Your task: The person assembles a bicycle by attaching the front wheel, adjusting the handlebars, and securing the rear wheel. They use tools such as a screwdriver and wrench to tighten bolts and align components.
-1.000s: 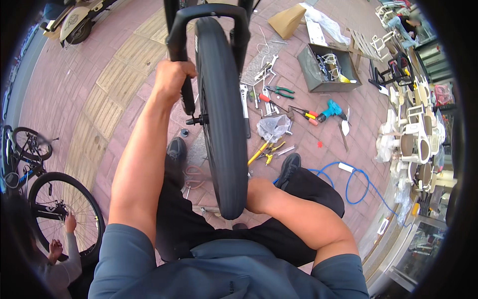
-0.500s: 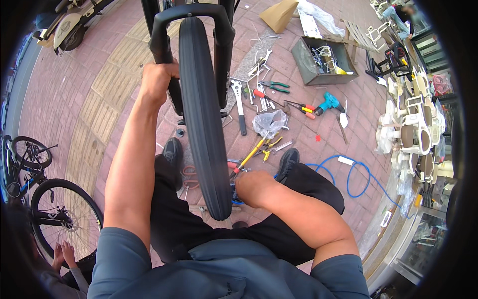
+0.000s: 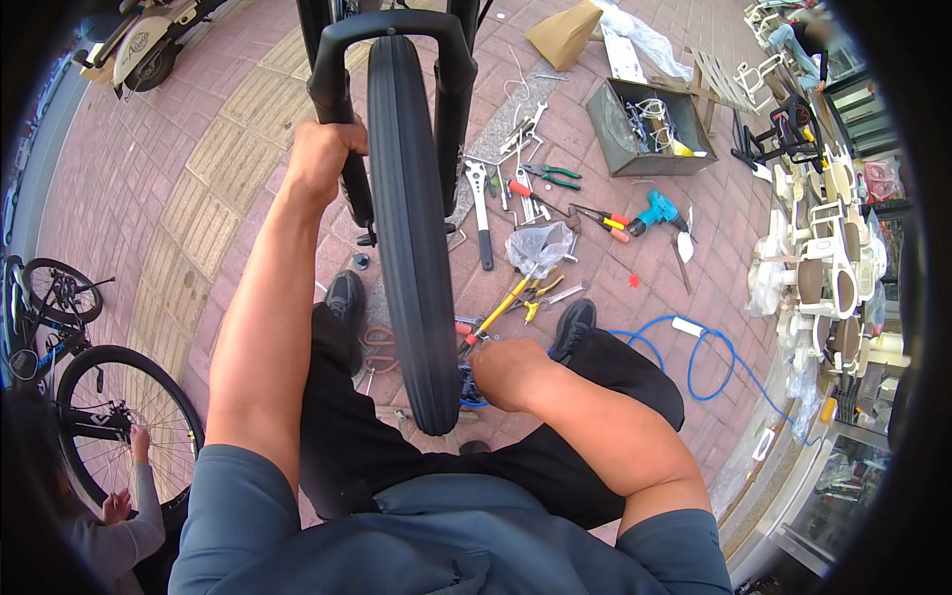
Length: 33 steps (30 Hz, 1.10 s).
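A black bicycle fork (image 3: 458,89) with a black-tyred wheel (image 3: 412,238) between its legs stands upright in front of me. My left hand (image 3: 330,159) is closed round the fork's left leg, its fingertips hidden behind it. Low on the right side of the tyre, my right hand (image 3: 508,372) is curled with its back to me. Its fingers are hidden, and a dark and blue bit shows between it and the tyre. What it holds cannot be made out. A yellow-handled tool (image 3: 501,305) lies just beyond the right hand.
Several hand tools lie on the paving: a flat wrench (image 3: 479,213), green pliers (image 3: 551,176), a teal power drill (image 3: 656,211). Behind them stands a metal toolbox (image 3: 645,167). A blue cable (image 3: 734,347) loops right. At left, another person's hands (image 3: 139,443) touch a bicycle wheel (image 3: 74,372).
The fork and wheel have shifted slightly right in view, my left hand with them. My right hand stays nearly in place. The other person's one hand has risen to their wheel's hub.
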Available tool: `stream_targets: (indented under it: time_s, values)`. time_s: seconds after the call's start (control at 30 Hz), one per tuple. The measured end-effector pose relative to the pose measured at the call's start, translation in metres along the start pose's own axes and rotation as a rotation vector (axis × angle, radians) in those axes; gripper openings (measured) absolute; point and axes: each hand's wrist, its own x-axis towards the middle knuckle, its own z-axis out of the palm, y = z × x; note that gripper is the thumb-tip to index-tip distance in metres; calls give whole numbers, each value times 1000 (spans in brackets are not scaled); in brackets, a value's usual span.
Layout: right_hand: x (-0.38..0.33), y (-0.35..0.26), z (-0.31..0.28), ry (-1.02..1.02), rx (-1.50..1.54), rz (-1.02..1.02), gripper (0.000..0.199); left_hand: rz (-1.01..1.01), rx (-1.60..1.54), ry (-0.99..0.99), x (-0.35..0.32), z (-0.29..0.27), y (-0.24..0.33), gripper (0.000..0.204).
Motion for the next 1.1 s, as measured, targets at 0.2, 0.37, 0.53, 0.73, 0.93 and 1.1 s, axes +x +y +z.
stream_targets:
  time_s: [0.2, 0.37, 0.53, 0.73, 0.93, 1.1]
  values:
    - [3, 0, 4, 13, -7, -5, 26, -6, -1, 11, -1, 0, 1, 11]
    - [2, -1, 3, 33, 35, 5, 29, -13, 2, 15, -4, 1, 3, 10]
    - [2, -1, 1, 14, 34, 11, 29, -19, -19, 4, -3, 1, 3, 10]
    - [4, -2, 1, 19, 0, -12, 29, -4, -17, 8, -2, 0, 0, 11]
    - [3, -2, 3, 31, 27, 6, 29, -7, -18, 5, 0, -1, -1, 12]
    - [4, -2, 3, 31, 18, -3, 30, -10, -17, 1, 1, -2, -4, 12]
